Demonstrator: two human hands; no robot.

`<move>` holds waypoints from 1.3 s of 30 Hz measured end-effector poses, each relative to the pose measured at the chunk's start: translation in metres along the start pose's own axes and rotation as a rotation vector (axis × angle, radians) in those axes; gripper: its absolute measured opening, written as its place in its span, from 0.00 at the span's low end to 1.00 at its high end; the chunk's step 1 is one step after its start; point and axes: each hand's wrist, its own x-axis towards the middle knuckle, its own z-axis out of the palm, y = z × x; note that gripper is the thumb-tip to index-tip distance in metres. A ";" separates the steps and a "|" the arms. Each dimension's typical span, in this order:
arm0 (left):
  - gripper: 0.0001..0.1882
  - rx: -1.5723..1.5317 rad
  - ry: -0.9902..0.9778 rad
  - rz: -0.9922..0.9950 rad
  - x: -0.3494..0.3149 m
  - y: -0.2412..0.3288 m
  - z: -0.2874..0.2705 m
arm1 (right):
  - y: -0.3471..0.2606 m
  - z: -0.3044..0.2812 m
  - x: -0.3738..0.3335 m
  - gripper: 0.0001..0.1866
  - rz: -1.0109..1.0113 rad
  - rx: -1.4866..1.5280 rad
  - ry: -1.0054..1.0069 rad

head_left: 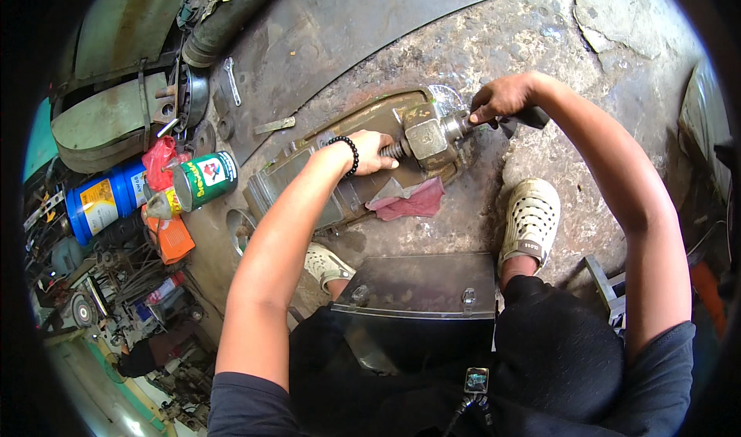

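A greasy brown metal machine body [361, 182], shaped like a large bench vise, lies on the floor in front of me. Through its square nut-like block [428, 140] runs a threaded screw [395, 150]. My left hand [372, 151], with a black bead bracelet at the wrist, has its fingers closed around the screw's left part. At the opposite side, my right hand [503, 100] is closed by the bright shaft end [458, 125], its thumb against it. A dark, thin, sheet-like piece [531, 118] sticks out from under that hand; whether it is cloth or abrasive sheet cannot be told.
A red and grey rag [409, 199] lies against the body's near side. To the left are a green can [207, 179], a blue bucket [100, 207] and an orange box [171, 238]. A wrench [231, 80] and a large metal sheet [347, 28] lie beyond. My clogs [531, 219] flank a dark metal box [421, 283].
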 end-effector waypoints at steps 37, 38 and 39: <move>0.28 -0.266 0.235 -0.012 -0.019 -0.012 0.003 | -0.015 0.036 -0.044 0.28 0.039 -0.200 0.434; 0.29 -0.354 0.424 -0.062 -0.021 -0.031 0.001 | -0.003 0.038 -0.051 0.27 0.053 -0.098 0.466; 0.28 -0.428 0.660 -0.177 -0.021 -0.052 -0.002 | 0.010 0.038 -0.059 0.26 0.097 -0.005 0.483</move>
